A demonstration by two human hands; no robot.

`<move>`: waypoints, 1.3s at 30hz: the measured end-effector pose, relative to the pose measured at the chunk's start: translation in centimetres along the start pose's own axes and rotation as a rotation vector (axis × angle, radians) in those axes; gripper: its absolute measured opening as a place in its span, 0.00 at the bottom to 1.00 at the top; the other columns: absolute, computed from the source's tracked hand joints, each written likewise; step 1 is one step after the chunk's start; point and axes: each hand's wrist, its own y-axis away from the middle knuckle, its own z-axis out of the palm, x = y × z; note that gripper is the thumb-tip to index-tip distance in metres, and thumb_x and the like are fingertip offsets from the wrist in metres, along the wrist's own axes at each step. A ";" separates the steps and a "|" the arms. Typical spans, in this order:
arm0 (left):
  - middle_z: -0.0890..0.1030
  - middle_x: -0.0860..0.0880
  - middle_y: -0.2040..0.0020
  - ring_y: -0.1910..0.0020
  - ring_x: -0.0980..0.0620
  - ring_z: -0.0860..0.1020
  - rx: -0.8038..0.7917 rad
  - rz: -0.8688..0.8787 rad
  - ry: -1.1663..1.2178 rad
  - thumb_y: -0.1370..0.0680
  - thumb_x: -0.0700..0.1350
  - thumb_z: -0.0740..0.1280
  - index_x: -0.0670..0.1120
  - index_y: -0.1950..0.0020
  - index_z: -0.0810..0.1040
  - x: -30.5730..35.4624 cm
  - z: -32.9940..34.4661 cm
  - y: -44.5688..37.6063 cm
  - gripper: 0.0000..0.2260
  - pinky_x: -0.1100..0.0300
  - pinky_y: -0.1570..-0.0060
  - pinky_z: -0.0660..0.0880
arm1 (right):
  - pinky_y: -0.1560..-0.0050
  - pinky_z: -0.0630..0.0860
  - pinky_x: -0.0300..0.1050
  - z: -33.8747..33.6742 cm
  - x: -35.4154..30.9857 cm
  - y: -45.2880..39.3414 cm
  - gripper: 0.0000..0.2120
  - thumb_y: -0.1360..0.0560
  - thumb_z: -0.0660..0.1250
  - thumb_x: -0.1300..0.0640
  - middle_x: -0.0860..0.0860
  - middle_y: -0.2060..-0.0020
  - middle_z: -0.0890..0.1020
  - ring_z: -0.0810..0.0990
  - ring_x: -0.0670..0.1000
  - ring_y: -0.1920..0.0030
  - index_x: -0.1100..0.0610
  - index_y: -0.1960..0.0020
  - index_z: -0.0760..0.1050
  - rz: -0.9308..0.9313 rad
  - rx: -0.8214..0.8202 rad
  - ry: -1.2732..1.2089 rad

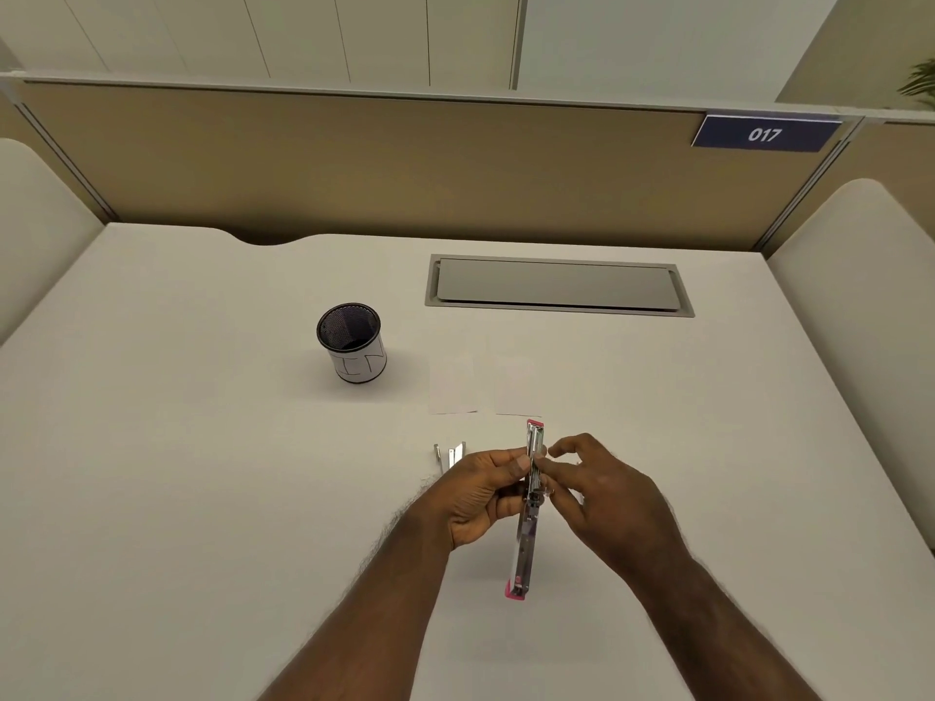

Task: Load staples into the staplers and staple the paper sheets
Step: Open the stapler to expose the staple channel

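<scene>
A pink stapler (526, 543) is swung fully open into one long line, its metal channel facing up, held just above the white desk (177, 447). My left hand (480, 493) grips it at the hinge from the left. My right hand (592, 488) touches the channel from the right with pinched fingertips; whether staples are between them I cannot tell. Strips of staples (450, 455) lie on the desk just left of my left hand. Two white paper sheets (455, 384) (516, 384) lie side by side beyond the stapler.
A black mesh pen cup (352, 342) with a white label stands at the middle left. A grey cable flap (556, 285) is set into the desk at the back. A beige partition with a blue 017 sign (764, 134) closes the far side.
</scene>
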 end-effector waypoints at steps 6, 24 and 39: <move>0.84 0.41 0.53 0.60 0.50 0.84 0.017 -0.004 -0.001 0.20 0.38 0.63 0.36 0.36 0.77 -0.2 -0.4 -0.2 0.14 0.59 0.60 0.82 | 0.73 0.70 0.36 -0.2 0.2 -0.1 0.08 0.26 0.67 0.48 0.41 0.49 0.79 0.80 0.45 0.63 0.41 0.47 0.80 -0.088 -0.032 0.044; 0.84 0.42 0.52 0.56 0.49 0.84 0.010 -0.035 -0.027 0.20 0.38 0.63 0.35 0.37 0.77 -0.3 -0.1 0.2 0.13 0.58 0.57 0.82 | 0.53 0.76 0.43 -0.7 -1.1 -2.8 0.05 0.26 0.68 0.53 0.46 0.56 0.81 0.80 0.47 0.57 0.48 0.52 0.82 0.277 -0.273 -0.166; 0.84 0.40 0.52 0.55 0.46 0.85 0.047 -0.080 -0.067 0.21 0.38 0.64 0.37 0.44 0.81 -1.6 0.3 -0.1 0.09 0.58 0.58 0.83 | 0.62 0.76 0.40 -0.5 -0.6 -3.6 0.05 0.31 0.71 0.56 0.46 0.67 0.84 0.80 0.46 0.63 0.48 0.65 0.82 0.435 -0.423 -0.180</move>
